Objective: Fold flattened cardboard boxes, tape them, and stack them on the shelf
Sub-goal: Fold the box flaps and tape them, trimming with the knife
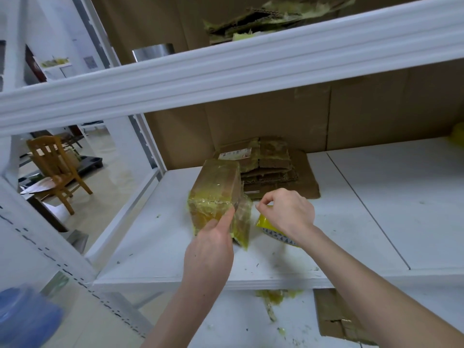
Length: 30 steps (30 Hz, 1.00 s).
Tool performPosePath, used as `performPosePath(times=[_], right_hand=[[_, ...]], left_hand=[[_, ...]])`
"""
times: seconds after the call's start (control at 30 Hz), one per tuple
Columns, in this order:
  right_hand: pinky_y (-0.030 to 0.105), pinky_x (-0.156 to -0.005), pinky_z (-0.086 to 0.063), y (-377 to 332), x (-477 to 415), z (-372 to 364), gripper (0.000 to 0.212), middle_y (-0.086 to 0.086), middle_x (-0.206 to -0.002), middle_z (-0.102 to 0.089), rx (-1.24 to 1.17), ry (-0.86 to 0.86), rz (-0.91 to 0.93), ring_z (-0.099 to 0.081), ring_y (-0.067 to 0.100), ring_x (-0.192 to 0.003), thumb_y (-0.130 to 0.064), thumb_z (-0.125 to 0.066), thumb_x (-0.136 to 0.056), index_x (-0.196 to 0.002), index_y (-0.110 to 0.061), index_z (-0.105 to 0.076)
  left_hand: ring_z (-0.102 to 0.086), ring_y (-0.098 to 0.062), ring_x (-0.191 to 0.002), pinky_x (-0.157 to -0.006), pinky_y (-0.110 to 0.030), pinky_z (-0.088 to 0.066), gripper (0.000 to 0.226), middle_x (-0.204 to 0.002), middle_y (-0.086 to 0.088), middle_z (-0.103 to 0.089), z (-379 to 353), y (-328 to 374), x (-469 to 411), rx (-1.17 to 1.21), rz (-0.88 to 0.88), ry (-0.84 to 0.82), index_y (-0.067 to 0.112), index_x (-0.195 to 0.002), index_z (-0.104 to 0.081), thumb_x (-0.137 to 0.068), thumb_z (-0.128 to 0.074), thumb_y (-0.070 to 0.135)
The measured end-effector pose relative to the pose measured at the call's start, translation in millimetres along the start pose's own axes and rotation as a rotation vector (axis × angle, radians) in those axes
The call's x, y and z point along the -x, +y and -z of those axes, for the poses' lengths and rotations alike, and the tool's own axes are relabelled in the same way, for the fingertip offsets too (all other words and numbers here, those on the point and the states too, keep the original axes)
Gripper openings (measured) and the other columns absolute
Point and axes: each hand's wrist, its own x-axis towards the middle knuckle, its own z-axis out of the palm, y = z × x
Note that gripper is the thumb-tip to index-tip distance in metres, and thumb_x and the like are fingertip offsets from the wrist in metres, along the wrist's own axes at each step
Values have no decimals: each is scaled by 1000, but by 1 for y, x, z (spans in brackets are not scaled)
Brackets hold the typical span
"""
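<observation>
A small folded cardboard box (216,189) wrapped in yellowish tape stands on the white shelf board (376,209). My left hand (211,244) rests against its near face, the index finger pressing the tape at the box's corner. Just to the right, my right hand (288,212) is closed over a yellow tape roll (267,223) lying on the shelf, thumb and forefinger pinched together. A loose strip of tape (242,222) hangs off the box between the two hands. Behind the box lies a pile of flattened cardboard boxes (271,167).
A white shelf beam (226,71) crosses above, with torn cardboard (263,21) and a metal can (153,51) on the upper level. The lower level holds tape scraps (273,297) and flat cardboard (336,320). A wooden chair (55,167) stands on the floor at left.
</observation>
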Motion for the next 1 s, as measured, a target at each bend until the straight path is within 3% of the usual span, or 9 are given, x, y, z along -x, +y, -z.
performPosePath(times=[0.17,0.33,0.43,0.53,0.7,0.77,0.83,0.9,1.0], right_hand=[[25,-58,-37,-4,3,0,22,-7,-73,-58,45,17,12,-54,20,-73,-43,-51,-94,-94,-36,-72],[24,-57,-36,-6,4,2,22,-7,-73,-57,71,16,27,-53,20,-71,-40,-50,-95,-94,-35,-72],[24,-58,-37,-9,3,5,23,-6,-77,-61,89,30,38,-52,20,-71,-37,-49,-93,-93,-36,-72],[24,-60,-39,-11,2,7,23,-8,-87,-68,117,42,66,-52,20,-73,-35,-49,-92,-91,-36,-72],[24,-57,-35,-13,6,6,23,-9,-82,-66,166,32,101,-51,19,-71,-36,-49,-93,-92,-35,-73],[24,-58,-35,-13,8,9,24,-9,-83,-67,169,32,106,-50,19,-71,-35,-49,-93,-91,-35,-73],[24,-59,-37,-10,7,17,25,-8,-85,-68,159,73,112,-51,19,-71,-33,-48,-92,-91,-34,-73],[25,-59,-38,-3,1,26,25,-8,-88,-69,130,110,104,-52,19,-74,-35,-48,-93,-91,-35,-72],[25,-60,-39,12,-7,26,21,-9,-91,-69,10,103,37,-59,18,-83,-41,-51,-93,-92,-37,-72]], left_hand=[[-48,-18,-80,-68,-28,-44,61,-93,2,-46,-8,-5,-3,-38,15,-65,32,-150,-23,-97,-35,5],[-47,-18,-80,-70,-28,-44,62,-93,3,-42,-10,-7,-6,-84,-20,-78,31,-150,-22,-96,-35,4],[-53,-22,-85,-73,-29,-45,65,-95,1,-46,-11,-7,-9,-157,-30,-111,30,-150,-24,-93,-39,1],[-50,-23,-78,-68,-28,-43,60,-86,1,-45,-14,-4,-14,-201,-38,-128,30,-145,-34,-92,-41,4],[-59,-27,-83,-60,-29,-41,37,-78,3,-46,-17,-1,-22,-287,-55,-135,24,-120,-52,-90,-41,4],[-56,-26,-77,-61,-29,-43,27,-78,0,-51,-21,-3,-25,-338,-17,-202,17,-105,-57,-88,-43,1],[-60,-25,-84,-65,-29,-45,19,-83,-4,-57,-28,-11,-22,-350,49,-288,10,-97,-58,-89,-42,0],[-63,-24,-91,-66,-27,-42,30,-86,-4,-58,-33,-18,-16,-338,55,-303,12,-110,-60,-91,-39,0],[-62,-26,-84,-62,-29,-41,43,-89,-3,-63,-37,-18,-14,-256,-22,-186,25,-130,-50,-94,-38,5]])
